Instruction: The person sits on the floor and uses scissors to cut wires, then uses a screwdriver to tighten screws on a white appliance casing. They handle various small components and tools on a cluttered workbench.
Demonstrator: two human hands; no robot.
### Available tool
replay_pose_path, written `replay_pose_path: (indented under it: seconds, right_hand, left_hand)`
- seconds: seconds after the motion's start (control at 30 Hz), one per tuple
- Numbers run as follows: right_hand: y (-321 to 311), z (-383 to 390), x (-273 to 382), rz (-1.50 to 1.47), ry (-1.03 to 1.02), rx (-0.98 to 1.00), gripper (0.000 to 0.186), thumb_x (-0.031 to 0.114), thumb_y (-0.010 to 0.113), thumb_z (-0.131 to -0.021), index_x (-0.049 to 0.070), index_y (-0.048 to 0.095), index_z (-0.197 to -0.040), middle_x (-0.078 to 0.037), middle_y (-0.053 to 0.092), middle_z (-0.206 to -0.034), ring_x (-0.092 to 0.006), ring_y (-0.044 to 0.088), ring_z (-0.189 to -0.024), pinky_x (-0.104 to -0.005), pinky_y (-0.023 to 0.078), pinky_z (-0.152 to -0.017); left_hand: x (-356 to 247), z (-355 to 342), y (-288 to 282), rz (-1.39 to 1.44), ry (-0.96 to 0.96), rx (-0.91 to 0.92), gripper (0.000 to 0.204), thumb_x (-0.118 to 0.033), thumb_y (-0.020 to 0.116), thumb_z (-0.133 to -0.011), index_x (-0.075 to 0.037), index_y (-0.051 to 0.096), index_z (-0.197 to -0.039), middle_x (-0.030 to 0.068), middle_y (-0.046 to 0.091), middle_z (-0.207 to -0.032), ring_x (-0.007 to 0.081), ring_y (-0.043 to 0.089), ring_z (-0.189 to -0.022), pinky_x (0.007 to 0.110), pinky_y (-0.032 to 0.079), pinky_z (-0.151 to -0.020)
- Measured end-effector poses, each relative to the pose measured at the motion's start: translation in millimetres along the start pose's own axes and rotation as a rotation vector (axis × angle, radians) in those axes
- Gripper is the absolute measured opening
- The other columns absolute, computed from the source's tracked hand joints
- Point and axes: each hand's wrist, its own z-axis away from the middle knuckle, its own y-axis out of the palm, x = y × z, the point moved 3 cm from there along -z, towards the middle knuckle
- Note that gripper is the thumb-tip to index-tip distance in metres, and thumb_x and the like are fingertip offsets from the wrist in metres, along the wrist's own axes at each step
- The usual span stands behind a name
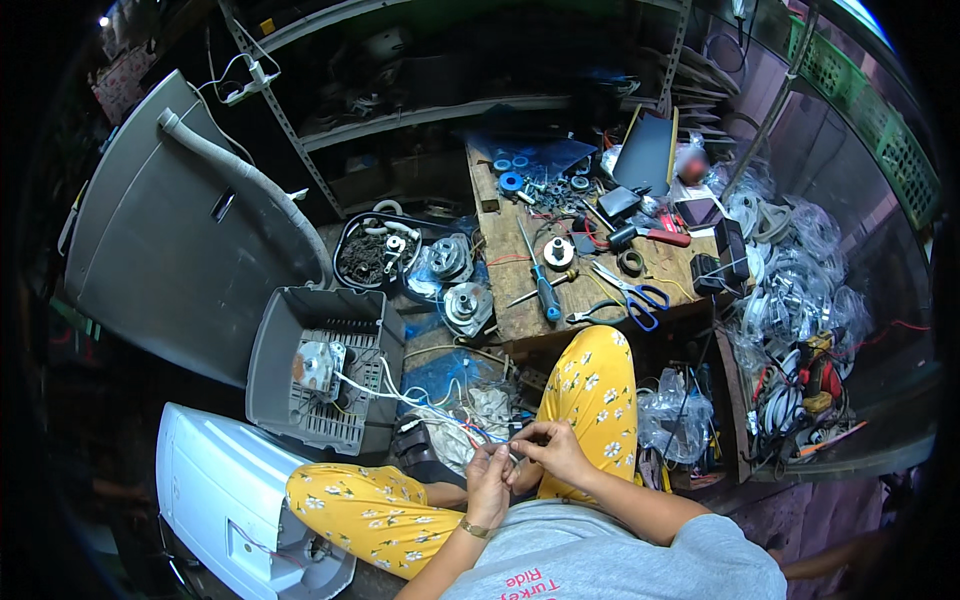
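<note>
My left hand (487,483) and my right hand (553,450) meet just above my lap, fingertips pinched together on thin coloured wires (478,432). The wires run left and up as a white bundle (375,390) to a small motor part (318,365) sitting in a grey plastic housing (275,345) on the floor. I sit with my knees bent, in yellow flowered trousers (590,385).
A low wooden bench (510,290) ahead carries a blue-handled screwdriver (544,290), scissors (632,292), pliers and small parts. A grey appliance panel with a hose (240,170) leans at left; a white casing (225,495) lies by my left knee. Bagged hoses (800,290) pile at right.
</note>
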Motion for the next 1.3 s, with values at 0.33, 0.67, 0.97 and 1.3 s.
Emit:
replay_pose_path:
  seconds: [0.33,0.67,0.97,1.3]
  right_hand:
    - [6.8,3.8,9.1,0.140,-0.193,-0.053,0.010,0.007,0.069,-0.077,-0.002,0.068,-0.083,-0.013,0.067,-0.076,-0.0209,0.066,-0.069,-0.0298,0.050,-0.064]
    - [2.3,1.2,28.5,0.608,-0.874,0.064,0.036,0.011,0.070,-0.069,0.009,0.063,-0.105,-0.008,0.057,-0.090,-0.0245,0.060,-0.080,-0.0320,0.049,-0.062]
    - [-1.3,-18.8,33.5,0.817,-1.183,0.240,0.026,0.014,0.063,-0.068,0.010,0.062,-0.094,-0.003,0.056,-0.091,-0.0193,0.054,-0.073,-0.0300,0.046,-0.056]
    - [30.2,-11.3,-22.1,-0.491,0.643,0.365,0.011,0.017,0.059,-0.087,0.009,0.057,-0.080,-0.003,0.056,-0.070,-0.0132,0.051,-0.055,-0.0265,0.038,-0.045]
  left_hand:
    - [-5.1,2.4,1.8,0.011,0.005,-0.034,0.007,-0.013,0.058,-0.092,-0.009,0.052,-0.093,-0.0038,0.043,-0.067,0.0045,0.038,-0.056,0.020,0.034,-0.048]
    - [-13.2,-0.7,-8.6,0.004,-0.016,-0.050,0.006,-0.014,0.053,-0.093,-0.010,0.050,-0.090,-0.0056,0.037,-0.061,0.0030,0.031,-0.048,0.019,0.028,-0.041]
    - [-15.1,0.3,-14.7,0.058,-0.105,-0.009,0.007,-0.014,0.054,-0.093,-0.010,0.051,-0.088,-0.0040,0.039,-0.061,0.0046,0.033,-0.048,0.019,0.029,-0.041]
    - [-19.4,-8.4,-28.7,-0.618,0.558,0.002,0.009,-0.003,0.064,-0.085,-0.003,0.058,-0.092,-0.0009,0.056,-0.074,0.0027,0.046,-0.058,0.018,0.034,-0.045]
